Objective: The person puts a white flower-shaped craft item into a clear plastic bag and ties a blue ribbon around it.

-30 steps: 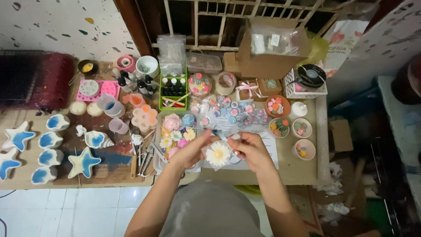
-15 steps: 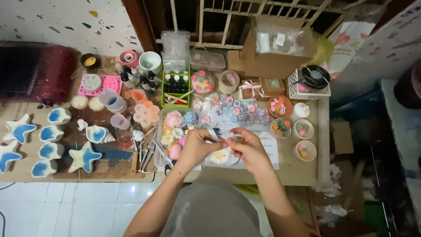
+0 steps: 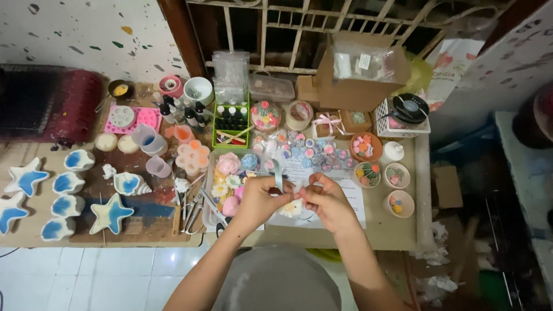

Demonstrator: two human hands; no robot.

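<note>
View from above of a crowded wooden table (image 3: 397, 230) against a speckled wall (image 3: 86, 34), with a barred window (image 3: 276, 23) behind and white floor tiles (image 3: 86, 276) below. The left hand (image 3: 259, 198) and right hand (image 3: 328, 201) meet over the table's front edge, fingers pinched narrow on a pale ribbon (image 3: 278, 175); a white flower (image 3: 291, 208) lies just beneath. Blue star moulds (image 3: 109, 214) sit far left, a cardboard box (image 3: 351, 75) at the back.
</note>
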